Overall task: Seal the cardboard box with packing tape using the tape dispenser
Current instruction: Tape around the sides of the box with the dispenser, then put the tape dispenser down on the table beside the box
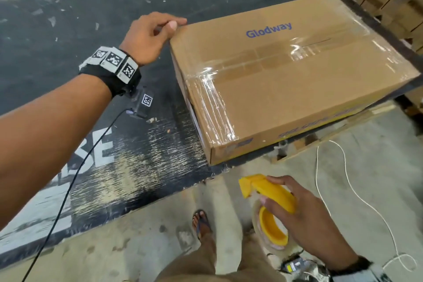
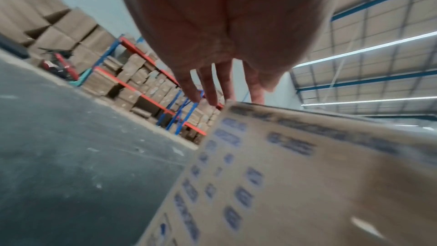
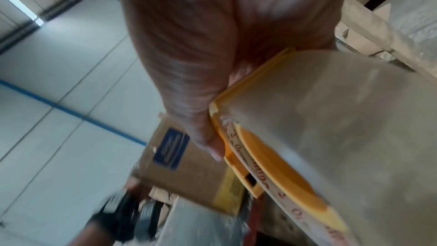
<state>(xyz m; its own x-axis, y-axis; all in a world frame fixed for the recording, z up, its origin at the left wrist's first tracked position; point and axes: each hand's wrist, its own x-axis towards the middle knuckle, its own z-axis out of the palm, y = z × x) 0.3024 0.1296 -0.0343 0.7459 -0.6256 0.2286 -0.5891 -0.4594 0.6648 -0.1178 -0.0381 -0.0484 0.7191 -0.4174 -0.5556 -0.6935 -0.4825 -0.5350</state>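
Left hand (image 1: 150, 38): fingers (image 2: 208, 89) slightly spread and bent, tips on the far left top corner of the cardboard box (image 1: 286, 80), thumb lying along the top edge. No wrap around the corner visible.

Right hand (image 1: 304, 210): fingers and thumb curled round the yellow tape dispenser (image 1: 272, 192), index finger laid along its curved top. Dispenser carries a roll of clear packing tape (image 1: 257, 220) on a yellow hub; nose points toward 10 o'clock. It is held in the air at 6 o'clock from the box, apart from it.

Box: brown, flat, wide, blue "Glodway" print on top. Glossy clear tape strips (image 1: 263, 59) run along the top centre seam and down the near left end, wrinkled there. Box sits at 1 o'clock in the head view, resting on a dark mat (image 1: 68, 41).
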